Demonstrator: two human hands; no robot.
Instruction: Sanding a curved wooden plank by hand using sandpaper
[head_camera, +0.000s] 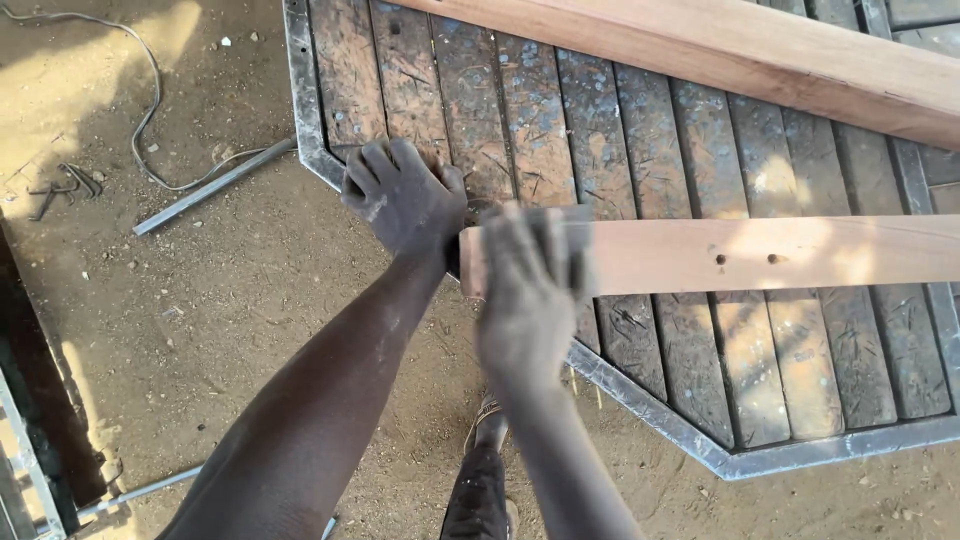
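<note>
A pale wooden plank (760, 255) lies across a worktable of worn wooden slats with a grey metal frame (640, 385). My left hand (402, 195) presses flat on the slats just left of the plank's near end, fingers spread. My right hand (530, 290) lies over the plank's near end, blurred with motion, and something grey and flat (575, 250) shows under its fingers; I cannot tell what it is. Two small holes (745, 259) mark the plank's face.
A second, wider plank (760, 55) lies across the table's far side. Sandy ground lies to the left with a thin cable (140, 120), a metal bar (210, 187) and small metal scraps (60, 188). My foot (485, 480) shows below the table edge.
</note>
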